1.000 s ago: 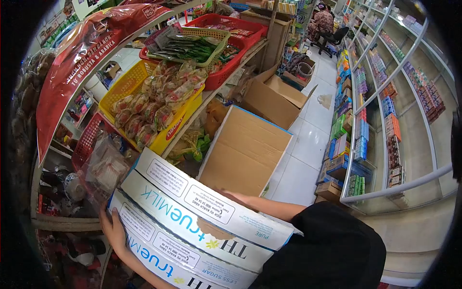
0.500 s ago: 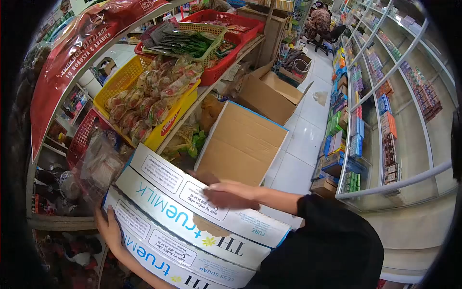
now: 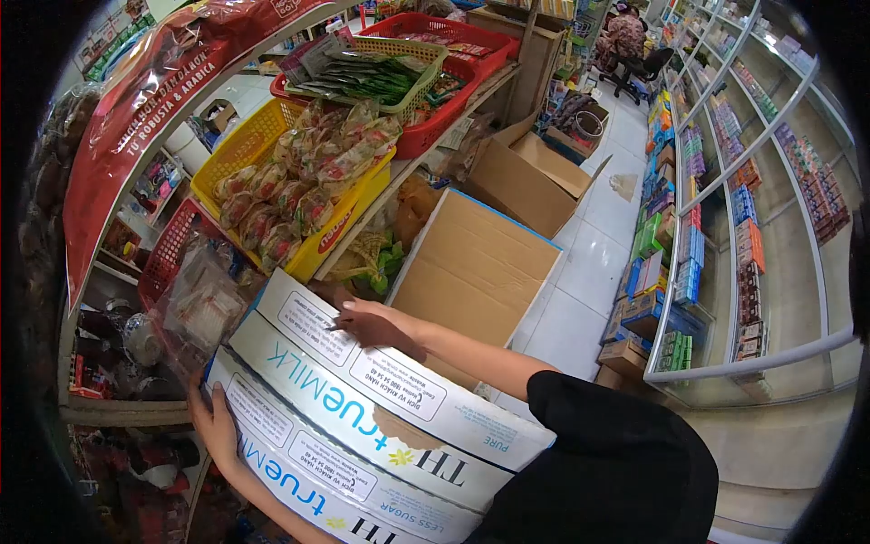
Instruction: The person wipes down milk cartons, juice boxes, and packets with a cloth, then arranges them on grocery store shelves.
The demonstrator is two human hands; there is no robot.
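Two stacked white cardboard milk cartons, an upper carton (image 3: pixel 299 363) and a lower carton (image 3: pixel 272 444), lie tilted in front of me. Torn brown cardboard shows on the upper one. My left hand (image 3: pixel 214 419) grips the left end of the lower carton, thumb on the printed side, other fingertips partly hidden. Over the upper carton is my right hand (image 3: pixel 367 313), closed around a brown, cloth-like thing (image 3: pixel 391 336) that lies against or just above the printed face. Blur and shade hide its exact shape and some fingers.
A yellow basket (image 3: pixel 214 181) of wrapped goods stands on the shelf at left, near red and green baskets. Beyond the cartons are a brown cardboard panel (image 3: pixel 471 272) and an open box (image 3: pixel 517 181). Glass shelving (image 3: pixel 707 363) lines the right; a person (image 3: pixel 621 38) sits far back.
My right hand has moved left and up along the upper carton with the brown cloth-like thing. My left hand keeps its hold. The view has shifted slightly.
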